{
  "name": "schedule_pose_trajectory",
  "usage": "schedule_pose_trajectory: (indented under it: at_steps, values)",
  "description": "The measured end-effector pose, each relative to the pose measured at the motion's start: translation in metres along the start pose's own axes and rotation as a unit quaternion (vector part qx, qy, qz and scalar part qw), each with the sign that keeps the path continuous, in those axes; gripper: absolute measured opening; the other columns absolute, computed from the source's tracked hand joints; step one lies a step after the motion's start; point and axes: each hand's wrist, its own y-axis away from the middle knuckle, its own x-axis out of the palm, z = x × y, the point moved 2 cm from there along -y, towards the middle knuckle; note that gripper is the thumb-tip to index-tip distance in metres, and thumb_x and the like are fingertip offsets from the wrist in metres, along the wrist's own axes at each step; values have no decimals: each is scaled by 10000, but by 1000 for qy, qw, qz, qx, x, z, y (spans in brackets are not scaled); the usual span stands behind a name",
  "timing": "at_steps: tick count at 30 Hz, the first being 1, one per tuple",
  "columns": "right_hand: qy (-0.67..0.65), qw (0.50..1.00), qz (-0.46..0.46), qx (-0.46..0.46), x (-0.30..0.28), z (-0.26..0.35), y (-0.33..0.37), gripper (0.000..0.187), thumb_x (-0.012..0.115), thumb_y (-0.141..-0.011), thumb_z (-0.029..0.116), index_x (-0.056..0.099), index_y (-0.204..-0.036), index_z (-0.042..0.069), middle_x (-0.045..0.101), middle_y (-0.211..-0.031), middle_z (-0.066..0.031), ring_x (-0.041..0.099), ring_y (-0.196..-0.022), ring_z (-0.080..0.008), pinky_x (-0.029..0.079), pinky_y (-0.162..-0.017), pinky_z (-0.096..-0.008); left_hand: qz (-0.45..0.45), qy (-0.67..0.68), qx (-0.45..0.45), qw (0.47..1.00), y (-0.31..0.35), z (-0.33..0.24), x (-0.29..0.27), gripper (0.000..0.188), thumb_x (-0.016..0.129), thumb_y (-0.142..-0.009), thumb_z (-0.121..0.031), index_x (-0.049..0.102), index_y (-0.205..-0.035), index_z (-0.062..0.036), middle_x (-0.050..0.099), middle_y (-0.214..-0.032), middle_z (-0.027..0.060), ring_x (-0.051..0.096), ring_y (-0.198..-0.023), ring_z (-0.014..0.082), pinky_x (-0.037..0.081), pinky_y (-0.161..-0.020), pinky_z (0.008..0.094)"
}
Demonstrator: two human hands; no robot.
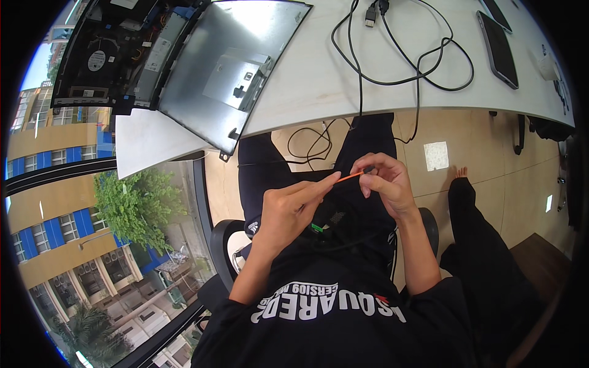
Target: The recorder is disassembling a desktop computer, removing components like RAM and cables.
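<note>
Two bare hands meet above the lap in the head view, joined by a thin orange strip (350, 176) with a black end (369, 169). At the strip's other end, the left hand (293, 205) has its fingers extended and close together, tips touching it; whether they grip it firmly I cannot tell. The right hand (388, 187) curls, its thumb and forefinger pinching at the black end.

My judgement is that the step in hand is close handling of this strip; a next move calls for a steady pinch and a clear sight of the black end, which the fingers partly hide. Below the hands, a small green piece (317, 227) shows against dark clothing.

As for containers, an open black computer case (67, 98) stands at upper left, with a silver box (161, 54), thin wires and a round white label (96, 60) inside. Just beside it, a bare metal panel (224, 70) reaches past the edge of the white surface (294, 92). Black cables (423, 75) loop across that surface, near a dark phone (498, 49).
</note>
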Motion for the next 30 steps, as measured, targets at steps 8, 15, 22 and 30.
schedule_pose_trajectory:
  at_steps: [8, 15, 22, 30]
  values:
    - [38, 998, 46, 0, 9, 5, -1, 158, 740, -810, -42, 717, -956, 11, 643, -920, -95, 596, -719, -118, 507, -591, -229, 1, 36, -1, 999, 0, 0, 0, 314, 654, -893, 21, 724, -1178, -89, 754, -898, 119, 741, -760, 162, 572, -647, 238]
    - [47, 996, 70, 2, 6, 1, 1, 106, 752, -824, -21, 724, -920, 14, 645, -888, -106, 611, -723, -126, 515, -599, -230, -3, 102, -13, 995, 0, -1, 4, 279, 682, -892, -10, 728, -1162, -66, 761, -902, 109, 742, -764, 148, 567, -645, 227]
    - [-46, 998, 27, -31, 3, 3, 0, 86, 695, -892, 23, 723, -973, 25, 687, -927, -94, 584, -661, -104, 482, -580, -235, -9, 75, -13, 997, -4, -4, -2, 262, 680, -894, -5, 728, -1148, -44, 764, -915, 107, 745, -794, 156, 575, -677, 227]
    - [-92, 995, 20, -31, 1, -2, -2, 101, 671, -901, 19, 706, -995, 28, 713, -989, -161, 584, -653, -137, 483, -583, -267, -6, 127, -22, 992, 1, -1, -2, 270, 670, -897, 11, 712, -1163, -10, 758, -952, 134, 746, -822, 186, 587, -743, 256]
